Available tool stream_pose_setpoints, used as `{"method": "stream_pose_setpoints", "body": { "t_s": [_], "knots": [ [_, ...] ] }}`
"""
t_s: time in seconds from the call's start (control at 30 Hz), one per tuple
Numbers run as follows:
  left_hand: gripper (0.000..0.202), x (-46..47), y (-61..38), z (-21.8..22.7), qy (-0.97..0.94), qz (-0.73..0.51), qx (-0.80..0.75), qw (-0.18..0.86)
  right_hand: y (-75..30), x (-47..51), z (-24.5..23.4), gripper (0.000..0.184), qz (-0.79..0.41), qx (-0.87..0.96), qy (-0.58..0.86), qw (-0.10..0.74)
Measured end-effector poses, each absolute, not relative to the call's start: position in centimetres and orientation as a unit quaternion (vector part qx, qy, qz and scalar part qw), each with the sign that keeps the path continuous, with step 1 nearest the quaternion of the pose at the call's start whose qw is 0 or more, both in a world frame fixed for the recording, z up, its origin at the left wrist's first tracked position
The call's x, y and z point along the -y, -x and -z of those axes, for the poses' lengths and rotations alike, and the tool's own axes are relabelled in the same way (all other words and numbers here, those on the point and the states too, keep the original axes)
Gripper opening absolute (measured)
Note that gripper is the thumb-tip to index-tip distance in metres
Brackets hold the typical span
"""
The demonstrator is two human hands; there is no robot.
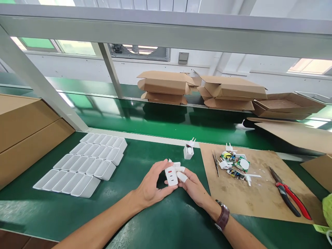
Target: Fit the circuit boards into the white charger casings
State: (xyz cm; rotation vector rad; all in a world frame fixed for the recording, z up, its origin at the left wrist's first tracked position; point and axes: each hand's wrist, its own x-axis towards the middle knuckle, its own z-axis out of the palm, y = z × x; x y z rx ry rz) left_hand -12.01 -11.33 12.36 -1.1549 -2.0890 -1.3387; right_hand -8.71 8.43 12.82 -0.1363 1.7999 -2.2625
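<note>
My left hand [153, 183] holds a white USB charger [171, 175] between thumb and fingers over the green mat. The charger's port face, with one red port and two slots, is turned up toward me. At its right side my right hand [190, 181] is closed on it too, with white covers on the fingertips. What lies behind the charger is partly hidden. Beyond the hands stands another white charger housing [188, 152] with plug pins sticking out of its top. Several open white housings [85, 162] lie in rows to the left.
On a brown cardboard sheet [220, 200] at right lie circuit boards [234, 164], tweezers [215, 162] and red-black pliers [289, 193]. Cardboard boxes [166, 83] sit at the back beyond the green belt [155, 117]. A large carton [31, 128] stands at far left.
</note>
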Motion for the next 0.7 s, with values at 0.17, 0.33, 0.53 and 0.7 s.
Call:
{"method": "stream_pose_setpoints", "body": {
  "t_s": [0.17, 0.33, 0.53, 0.7],
  "knots": [
    [0.082, 11.3, 12.1, -12.0, 0.403, 0.477, 0.758, 0.189, 8.7, -8.6, -12.8, 0.041, 0.753, -0.641, 0.06, 0.135],
    [0.086, 11.3, 12.3, -12.1, 0.406, 0.477, 0.759, 0.18, 8.7, -8.7, -12.7, 0.038, 0.758, -0.634, 0.062, 0.14],
    [0.085, 11.6, 12.7, -12.1, 0.398, 0.46, 0.775, 0.17, 8.9, -8.3, -12.6, 0.039, 0.771, -0.628, 0.056, 0.082],
    [0.077, 12.0, 13.7, -10.9, 0.332, 0.415, 0.834, 0.149, 8.6, -8.0, -13.4, 0.036, 0.726, -0.68, 0.105, -0.011]
  ]
}}
